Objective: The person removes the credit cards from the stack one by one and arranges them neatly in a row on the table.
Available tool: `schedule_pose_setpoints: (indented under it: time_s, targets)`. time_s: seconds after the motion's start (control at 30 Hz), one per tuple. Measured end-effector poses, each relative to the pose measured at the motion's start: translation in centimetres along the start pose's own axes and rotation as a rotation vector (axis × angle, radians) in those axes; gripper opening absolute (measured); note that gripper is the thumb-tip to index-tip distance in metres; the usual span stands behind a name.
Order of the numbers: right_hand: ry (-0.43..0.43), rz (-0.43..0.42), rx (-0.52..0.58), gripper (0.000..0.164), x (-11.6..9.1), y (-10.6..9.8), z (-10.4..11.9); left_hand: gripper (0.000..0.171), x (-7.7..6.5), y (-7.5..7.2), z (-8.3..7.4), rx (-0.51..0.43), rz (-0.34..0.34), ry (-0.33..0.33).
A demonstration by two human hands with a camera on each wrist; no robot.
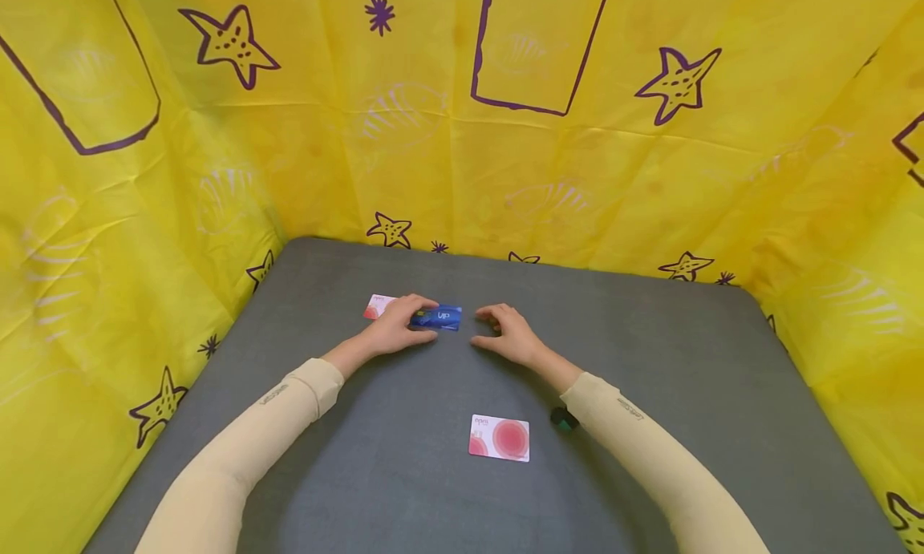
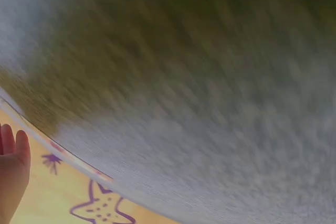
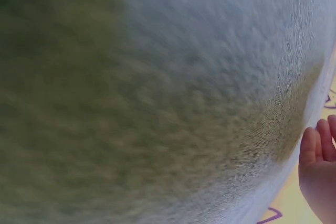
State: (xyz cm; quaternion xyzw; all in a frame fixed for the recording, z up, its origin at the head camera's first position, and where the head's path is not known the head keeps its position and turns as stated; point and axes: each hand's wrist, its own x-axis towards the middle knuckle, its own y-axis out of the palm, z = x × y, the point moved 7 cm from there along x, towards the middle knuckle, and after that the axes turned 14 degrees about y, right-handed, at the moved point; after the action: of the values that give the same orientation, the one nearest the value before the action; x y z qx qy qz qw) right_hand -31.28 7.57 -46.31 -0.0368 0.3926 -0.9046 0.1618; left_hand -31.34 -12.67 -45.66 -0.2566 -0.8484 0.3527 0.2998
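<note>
Far-left card (image 1: 377,306): flat on the table (image 1: 693,410), partly covered by the left hand. Left hand (image 1: 395,328): thumb and fingers astride the blue card (image 1: 444,317), which lies at its 3 o'clock; whether they grip it cannot be told. Blue card judged light, stiff, smooth and slippery, not fragile; best taken by its opposite long edges, or tipped up at one corner. White-and-red card (image 1: 500,438): flat, at 5 o'clock from the blue one, probably handling alike. Right hand (image 1: 514,337): released, fingers loosely bowed, at the blue card's 3 o'clock, apart from it.
</note>
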Motion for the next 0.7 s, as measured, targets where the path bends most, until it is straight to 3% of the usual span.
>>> schedule_pose_setpoints:
  time_s: [0.23, 0.47, 0.7]
  targets:
    - [0.053, 0.004, 0.160, 0.044, -1.5, -0.3, -1.0, 0.052, -0.2, 0.8, -1.5, -0.076, -0.080, -0.023]
    - [0.122, 0.029, 0.264, 0.040, -3.2, -0.7, -1.8, 0.052, -0.5, 2.1, -2.6, -0.230, -0.087, -0.087]
    - [0.133, 0.055, 0.328, 0.039, -5.1, -0.7, -2.3, 0.051, -0.8, 3.0, -4.0, -0.314, -0.082, -0.097]
